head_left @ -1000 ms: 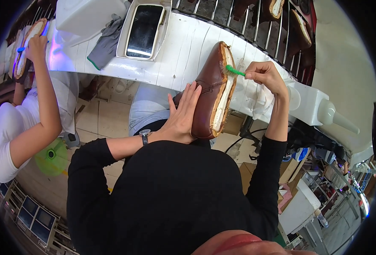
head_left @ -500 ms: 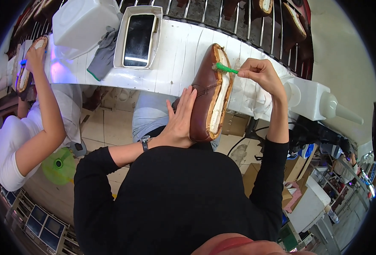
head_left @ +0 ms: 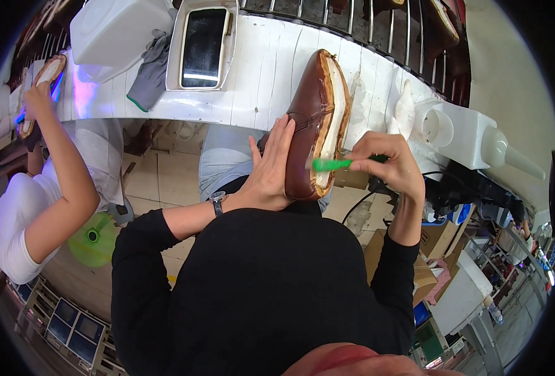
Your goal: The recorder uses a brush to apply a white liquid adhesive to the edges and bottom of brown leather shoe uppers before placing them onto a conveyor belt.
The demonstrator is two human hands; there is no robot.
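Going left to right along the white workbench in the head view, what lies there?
White plastic tub → grey work glove → white tray with dark screen → brown leather shoe steadied by left hand → white machine housing with nozzle.

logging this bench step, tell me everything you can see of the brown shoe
The shoe is glossy brown leather, unfinished: its pale bottom is bare, with no outsole, ringed by a tan edge. It is tipped on its side, one end resting on the white bench. The left hand lies flat against the upper. A green brush, held by the right hand, meets the pale bottom.
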